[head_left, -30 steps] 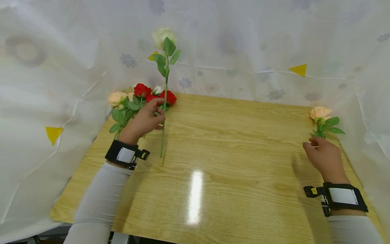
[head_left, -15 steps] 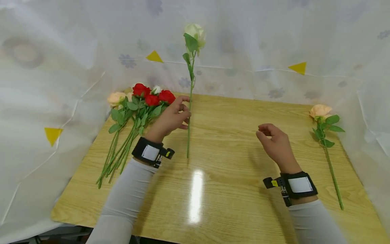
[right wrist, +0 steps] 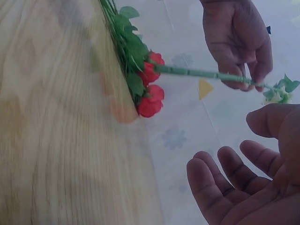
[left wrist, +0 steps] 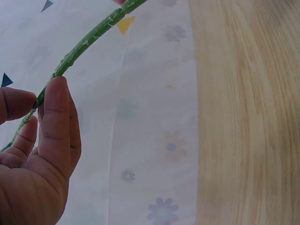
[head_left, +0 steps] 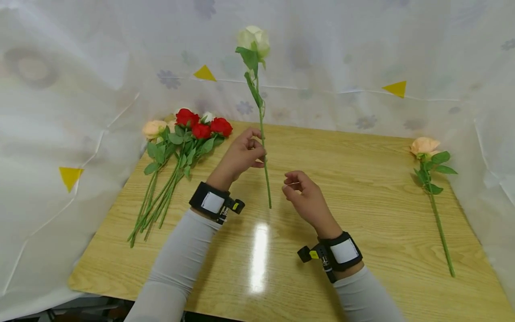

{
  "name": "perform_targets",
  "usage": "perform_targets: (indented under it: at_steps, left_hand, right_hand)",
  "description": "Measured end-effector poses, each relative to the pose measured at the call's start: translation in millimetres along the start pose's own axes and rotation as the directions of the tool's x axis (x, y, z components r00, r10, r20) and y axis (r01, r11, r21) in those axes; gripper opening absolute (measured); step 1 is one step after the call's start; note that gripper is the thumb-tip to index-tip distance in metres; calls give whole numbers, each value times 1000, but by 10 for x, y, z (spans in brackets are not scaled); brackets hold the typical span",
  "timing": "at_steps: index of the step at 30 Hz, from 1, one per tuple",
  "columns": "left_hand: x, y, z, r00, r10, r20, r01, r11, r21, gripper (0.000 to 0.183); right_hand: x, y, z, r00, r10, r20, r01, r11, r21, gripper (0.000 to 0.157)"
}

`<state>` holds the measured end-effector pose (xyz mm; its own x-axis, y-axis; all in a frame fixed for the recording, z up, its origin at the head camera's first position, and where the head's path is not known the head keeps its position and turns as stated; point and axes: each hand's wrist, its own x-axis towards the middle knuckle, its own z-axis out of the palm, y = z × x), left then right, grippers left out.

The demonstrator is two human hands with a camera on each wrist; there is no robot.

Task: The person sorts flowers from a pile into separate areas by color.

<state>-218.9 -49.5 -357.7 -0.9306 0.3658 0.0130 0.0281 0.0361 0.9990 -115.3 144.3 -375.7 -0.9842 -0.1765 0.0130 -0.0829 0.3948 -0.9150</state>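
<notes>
My left hand [head_left: 241,156] pinches the green stem of a white rose [head_left: 254,41] between thumb and fingers, holding it nearly upright above the table. In the left wrist view the stem [left wrist: 89,40] runs up from the fingertips. My right hand [head_left: 307,199] is just to the right of the stem's lower end, its fingers loosely bent and holding nothing. The right wrist view shows its fingers [right wrist: 201,180] spread apart, with the white rose's stem [right wrist: 201,73] beyond them.
A bunch of red roses [head_left: 201,130], peach roses [head_left: 154,129] and a white one lies at the table's left. One peach rose [head_left: 424,146] lies at the right. A pale curtain [head_left: 322,53] hangs behind the wooden table [head_left: 342,156].
My left hand has carried the white rose rightward from over the bunch to mid-table. My right hand has left the peach rose at the right and moved left, near the white rose's stem.
</notes>
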Motion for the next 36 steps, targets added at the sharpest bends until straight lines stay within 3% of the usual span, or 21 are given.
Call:
perform_targets:
  at_steps: [5,12,20,25,36]
  left_hand:
    - [6,-40,51,1000,4,-10,-5,1000,-13,25]
    - [20,-56,99,1000,16,-13,-16,1000,8,43]
    - [24,-93,123,999,-18,34,18,1000,-14,40]
    - [13,-119,136,998,-45,47,47,998,-34,41]
    - [10,-152,171,997,-36,62,37,999,-24,45]
  right_hand:
    - [42,66,183,999,1,49,-3,1000,31,36]
    - [116,256,292,999,-28,23,28,999,-32,35]
    - [129,277,320,998,-55,10,56,992,-113,33]
    - [123,308,318,997,-65,34,69,992,-109,32]
    - [67,300,224,997,-53,48,60,988,-146,31]
